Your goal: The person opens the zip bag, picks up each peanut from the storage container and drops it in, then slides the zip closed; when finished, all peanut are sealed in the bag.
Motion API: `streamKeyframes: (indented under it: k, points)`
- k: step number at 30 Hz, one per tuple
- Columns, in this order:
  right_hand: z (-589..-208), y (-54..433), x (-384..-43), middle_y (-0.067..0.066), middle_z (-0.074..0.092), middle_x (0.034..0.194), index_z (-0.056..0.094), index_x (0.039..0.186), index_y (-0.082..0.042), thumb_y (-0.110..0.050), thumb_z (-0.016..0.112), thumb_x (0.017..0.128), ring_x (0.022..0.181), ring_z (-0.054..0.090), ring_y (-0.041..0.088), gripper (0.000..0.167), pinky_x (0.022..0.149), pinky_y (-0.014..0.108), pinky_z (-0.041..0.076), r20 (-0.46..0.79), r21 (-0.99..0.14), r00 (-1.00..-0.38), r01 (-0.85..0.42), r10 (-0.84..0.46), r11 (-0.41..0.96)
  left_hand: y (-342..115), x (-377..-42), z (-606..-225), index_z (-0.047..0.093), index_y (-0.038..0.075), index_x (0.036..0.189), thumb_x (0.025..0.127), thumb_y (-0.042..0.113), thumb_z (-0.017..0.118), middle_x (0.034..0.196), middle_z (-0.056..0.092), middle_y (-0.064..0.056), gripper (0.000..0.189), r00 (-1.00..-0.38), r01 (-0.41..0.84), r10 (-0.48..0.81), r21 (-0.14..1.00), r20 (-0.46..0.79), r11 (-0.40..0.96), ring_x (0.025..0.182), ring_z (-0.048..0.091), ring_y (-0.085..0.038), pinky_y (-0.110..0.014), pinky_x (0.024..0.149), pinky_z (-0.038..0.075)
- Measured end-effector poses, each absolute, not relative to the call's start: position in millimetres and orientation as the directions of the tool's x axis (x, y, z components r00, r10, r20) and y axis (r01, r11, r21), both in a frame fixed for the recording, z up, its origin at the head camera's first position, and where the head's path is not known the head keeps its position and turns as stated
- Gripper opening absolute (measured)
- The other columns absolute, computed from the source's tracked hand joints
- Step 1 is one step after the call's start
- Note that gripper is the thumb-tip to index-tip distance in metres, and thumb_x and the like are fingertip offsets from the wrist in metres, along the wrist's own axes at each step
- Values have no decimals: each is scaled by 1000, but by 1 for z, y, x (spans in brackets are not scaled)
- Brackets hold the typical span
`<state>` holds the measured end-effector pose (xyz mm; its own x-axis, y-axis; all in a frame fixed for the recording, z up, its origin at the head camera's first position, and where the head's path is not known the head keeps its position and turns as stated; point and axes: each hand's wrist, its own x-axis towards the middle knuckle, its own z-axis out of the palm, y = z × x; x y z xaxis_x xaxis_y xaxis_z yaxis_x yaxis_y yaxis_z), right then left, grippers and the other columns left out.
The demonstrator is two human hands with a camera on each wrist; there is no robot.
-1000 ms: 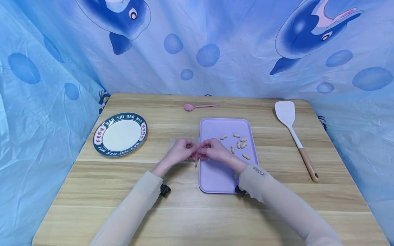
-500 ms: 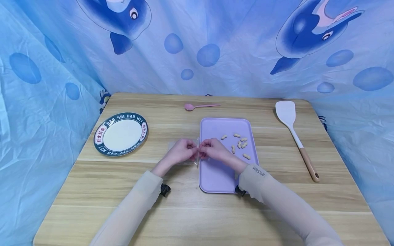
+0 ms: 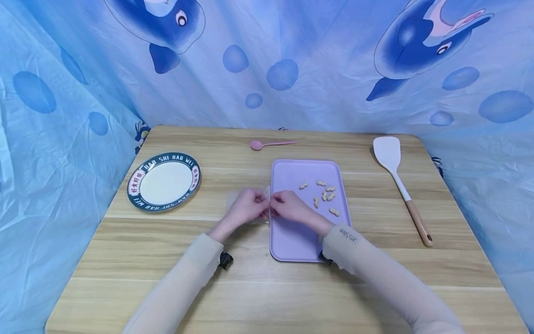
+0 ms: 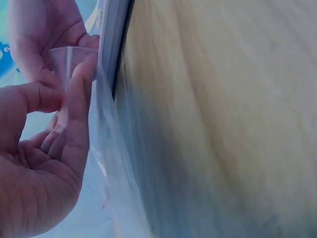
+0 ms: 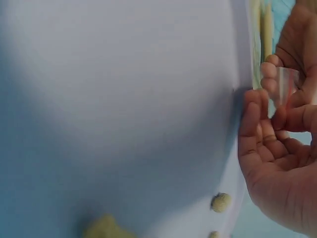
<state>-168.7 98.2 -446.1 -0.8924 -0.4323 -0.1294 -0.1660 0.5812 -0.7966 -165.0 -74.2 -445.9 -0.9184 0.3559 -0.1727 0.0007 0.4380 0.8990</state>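
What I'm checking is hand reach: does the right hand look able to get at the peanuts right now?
Probably yes: several peanuts lie uncovered on the purple tray near the right hand. Its fingers pinch clear plastic, though, so would likely need to release it first.

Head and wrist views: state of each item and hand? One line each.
left hand, pinching clear bag
right hand, pinching clear bag
clear bag, gripped at one edge; sealed or not, can't tell
purple tray, flat on table
peanuts, in shell, loose on tray
plate, face up
pink spoon, lying flat, untouched
spatula, lying flat, untouched
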Motion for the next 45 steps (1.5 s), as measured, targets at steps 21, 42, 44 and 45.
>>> streamKeyframes:
  k: [21, 42, 44, 45]
  points:
    - [-447, 105, -166, 3, 68, 64, 69, 74, -4, -13, 54, 93, 59, 65, 15, 26, 57, 24, 51, -218, -810, -925, -6, -311, 586, -90, -166, -440, 56, 14, 63, 84, 22, 65, 56, 57, 2, 25, -968, 99, 234, 721, -89, 685, 51, 53, -16, -29, 49, 40]
    - [-444, 119, -168, 3, 68, 64, 70, 77, -2, -16, 55, 94, 59, 66, 15, 26, 58, 24, 52, -300, -792, -905, 58, -304, 608, -104, -166, -432, 55, 14, 61, 81, 18, 61, 57, 53, 2, 22, -960, 176, 279, 704, -32, 688, 56, 48, -17, -31, 57, 40]
    - [-443, 120, -168, 4, 68, 63, 70, 76, -2, -15, 55, 94, 58, 66, 15, 27, 58, 24, 52, -300, -795, -904, 62, -304, 603, -104, -166, -433, 54, 14, 61, 81, 17, 61, 57, 52, 1, 22, -959, 178, 282, 705, -32, 686, 55, 48, -17, -31, 57, 40]
    - [-443, 120, -167, 4, 68, 63, 70, 76, -2, -15, 55, 94, 58, 65, 15, 27, 58, 24, 52, -300, -796, -904, 62, -304, 602, -104, -166, -433, 55, 14, 61, 81, 18, 61, 57, 53, 1, 22, -959, 178, 282, 706, -32, 685, 55, 48, -17, -31, 57, 40]
